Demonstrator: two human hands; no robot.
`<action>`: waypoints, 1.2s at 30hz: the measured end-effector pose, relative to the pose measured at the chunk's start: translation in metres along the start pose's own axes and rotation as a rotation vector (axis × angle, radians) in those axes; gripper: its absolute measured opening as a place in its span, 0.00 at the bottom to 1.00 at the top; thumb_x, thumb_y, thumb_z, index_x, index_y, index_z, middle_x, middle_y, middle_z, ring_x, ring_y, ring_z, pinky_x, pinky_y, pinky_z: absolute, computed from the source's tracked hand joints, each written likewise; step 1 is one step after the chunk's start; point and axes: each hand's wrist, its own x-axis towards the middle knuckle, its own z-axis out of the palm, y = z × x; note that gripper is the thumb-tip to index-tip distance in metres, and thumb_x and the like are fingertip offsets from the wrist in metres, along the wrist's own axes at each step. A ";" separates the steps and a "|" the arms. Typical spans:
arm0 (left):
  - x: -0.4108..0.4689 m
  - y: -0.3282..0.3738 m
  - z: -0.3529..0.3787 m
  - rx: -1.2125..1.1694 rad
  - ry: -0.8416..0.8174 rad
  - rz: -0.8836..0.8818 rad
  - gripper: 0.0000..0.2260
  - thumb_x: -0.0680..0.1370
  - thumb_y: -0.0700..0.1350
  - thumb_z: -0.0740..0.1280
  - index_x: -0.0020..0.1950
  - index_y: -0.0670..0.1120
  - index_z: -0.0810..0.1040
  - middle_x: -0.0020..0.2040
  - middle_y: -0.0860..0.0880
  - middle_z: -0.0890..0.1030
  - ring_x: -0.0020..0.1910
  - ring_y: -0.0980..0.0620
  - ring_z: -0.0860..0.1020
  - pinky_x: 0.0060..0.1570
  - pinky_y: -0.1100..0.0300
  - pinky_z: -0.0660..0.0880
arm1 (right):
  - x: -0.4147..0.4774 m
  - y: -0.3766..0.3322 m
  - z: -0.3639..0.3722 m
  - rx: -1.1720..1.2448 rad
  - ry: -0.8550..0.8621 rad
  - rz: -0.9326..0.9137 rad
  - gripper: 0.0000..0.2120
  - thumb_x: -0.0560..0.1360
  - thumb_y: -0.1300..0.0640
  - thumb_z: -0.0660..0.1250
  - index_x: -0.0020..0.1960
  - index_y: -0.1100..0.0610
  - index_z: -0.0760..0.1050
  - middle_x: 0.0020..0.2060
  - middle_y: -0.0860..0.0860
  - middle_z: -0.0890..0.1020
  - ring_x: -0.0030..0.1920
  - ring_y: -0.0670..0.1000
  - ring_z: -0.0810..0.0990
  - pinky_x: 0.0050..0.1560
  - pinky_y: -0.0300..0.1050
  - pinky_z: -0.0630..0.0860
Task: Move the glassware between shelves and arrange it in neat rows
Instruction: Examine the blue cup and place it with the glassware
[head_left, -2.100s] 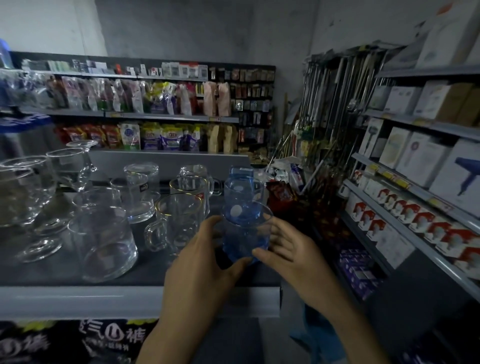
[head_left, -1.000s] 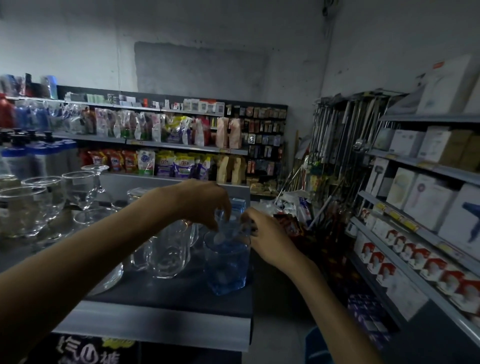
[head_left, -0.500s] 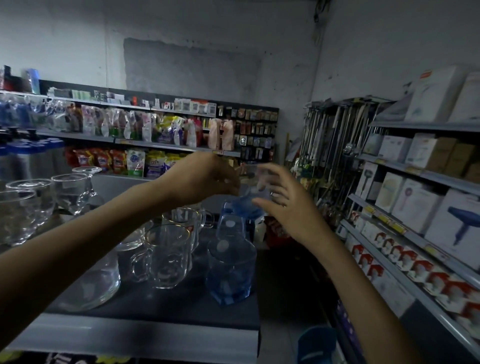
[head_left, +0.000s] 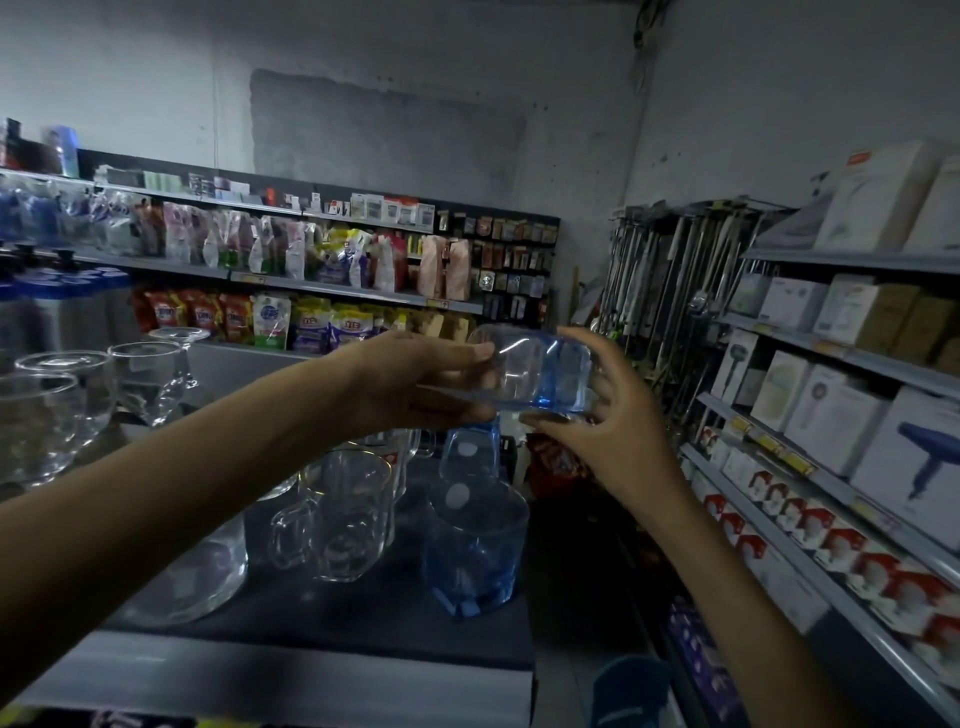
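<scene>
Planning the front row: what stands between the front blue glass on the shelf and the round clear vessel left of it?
A clear handled mug stands between the front blue glass and the round clear vessel, seen in the head view.

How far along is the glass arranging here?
Rows partly formed: two blue tumblers stand one behind the other on the shelf, clear mugs alongside. In hand: left hand and right hand hold a third blue tumbler tipped sideways above them. Left: setting it down in line.

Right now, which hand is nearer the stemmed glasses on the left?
Left. The left hand grips the raised blue glass right of the stemmed glasses; the right hand holds its far end.
</scene>
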 end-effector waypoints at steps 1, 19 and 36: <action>0.001 -0.001 0.000 -0.008 -0.002 -0.014 0.20 0.74 0.48 0.72 0.63 0.39 0.79 0.52 0.42 0.87 0.55 0.41 0.86 0.58 0.51 0.82 | 0.001 -0.001 -0.001 0.022 -0.015 0.002 0.38 0.65 0.59 0.84 0.70 0.42 0.72 0.64 0.33 0.78 0.65 0.39 0.79 0.59 0.41 0.81; 0.034 0.004 0.007 0.676 -0.061 -0.166 0.32 0.70 0.71 0.70 0.64 0.50 0.75 0.60 0.46 0.83 0.54 0.47 0.86 0.57 0.49 0.81 | 0.012 0.010 -0.008 -0.187 -0.148 0.118 0.42 0.66 0.46 0.83 0.75 0.40 0.68 0.67 0.34 0.73 0.64 0.33 0.70 0.65 0.40 0.72; 0.113 -0.009 -0.040 1.540 -0.141 0.003 0.30 0.77 0.52 0.75 0.77 0.49 0.70 0.66 0.46 0.80 0.60 0.48 0.79 0.58 0.56 0.74 | -0.014 0.061 0.014 -0.090 -0.214 0.275 0.34 0.65 0.51 0.85 0.67 0.42 0.75 0.57 0.36 0.80 0.53 0.28 0.78 0.48 0.25 0.75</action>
